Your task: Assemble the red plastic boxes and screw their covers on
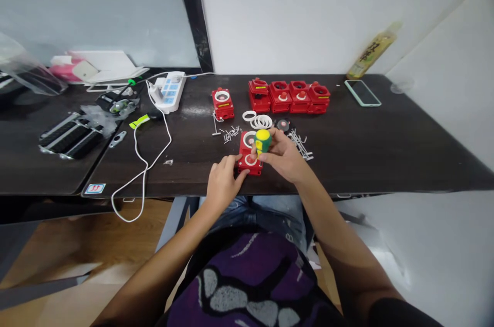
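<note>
A red box with two white rings lies on the dark table close to its front edge. My left hand grips the box's left and lower side between thumb and fingers. In my right hand is a screwdriver with a green and yellow handle, held above the box. The handle's end faces up at me, and the screwdriver's tip is hidden behind it. Just beyond the box lie several loose white rings and a round black part. Small screws are scattered to the left.
Several red boxes stand in a row at the back, and another red box stands apart. Metal pins lie right of my hand. A power strip with a white cable is at left; a phone and a bottle are at right.
</note>
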{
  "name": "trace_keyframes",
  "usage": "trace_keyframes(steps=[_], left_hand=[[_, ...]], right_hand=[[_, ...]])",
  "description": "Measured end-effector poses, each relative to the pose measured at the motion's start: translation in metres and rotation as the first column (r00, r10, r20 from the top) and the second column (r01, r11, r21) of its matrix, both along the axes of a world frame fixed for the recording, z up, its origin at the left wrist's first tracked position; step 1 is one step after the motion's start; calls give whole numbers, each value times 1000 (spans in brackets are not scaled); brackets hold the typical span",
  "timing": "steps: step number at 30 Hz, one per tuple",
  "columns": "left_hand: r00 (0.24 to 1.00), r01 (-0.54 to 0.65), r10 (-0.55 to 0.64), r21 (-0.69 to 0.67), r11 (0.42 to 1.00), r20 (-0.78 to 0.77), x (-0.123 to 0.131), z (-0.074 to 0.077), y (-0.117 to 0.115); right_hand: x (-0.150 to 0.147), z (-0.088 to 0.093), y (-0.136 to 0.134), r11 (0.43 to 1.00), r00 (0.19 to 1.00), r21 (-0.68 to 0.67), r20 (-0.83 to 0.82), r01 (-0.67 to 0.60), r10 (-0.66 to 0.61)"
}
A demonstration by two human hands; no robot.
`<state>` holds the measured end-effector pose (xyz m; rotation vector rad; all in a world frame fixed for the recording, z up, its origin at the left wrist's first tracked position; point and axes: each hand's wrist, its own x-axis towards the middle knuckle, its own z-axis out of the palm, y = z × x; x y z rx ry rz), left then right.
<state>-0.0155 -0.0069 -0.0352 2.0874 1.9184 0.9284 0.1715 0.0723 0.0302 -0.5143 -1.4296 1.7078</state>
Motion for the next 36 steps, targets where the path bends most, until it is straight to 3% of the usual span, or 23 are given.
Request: trace_keyframes(steps=[7, 11, 18, 25, 31, 36], left_hand=[[1000, -13, 13, -6, 1000, 10, 1, -1, 0], [1000, -4, 4, -4, 1000, 8, 1, 0, 0], [1000, -13, 14, -9, 1000, 21, 2, 0, 0], [1000, -15, 15, -8, 1000, 8, 1, 0, 0], [1000, -16, 16, -6, 1000, -5, 1, 0, 0], [1000, -16, 15, -7, 1000, -4, 1, -1, 0]], right_hand=[[12, 3, 4, 1000, 1000, -22, -7, -3, 2], [-4, 2, 0, 988, 983, -70, -111, 136, -143], [-19, -8, -2, 948, 942, -64, -108, 313, -319], [-11, -10, 2, 960, 953, -74, -126, 269, -277], [2, -9, 8, 995, 992, -45, -86, 85, -89], [0, -12, 7, 989, 985, 15, -93, 149, -147]])
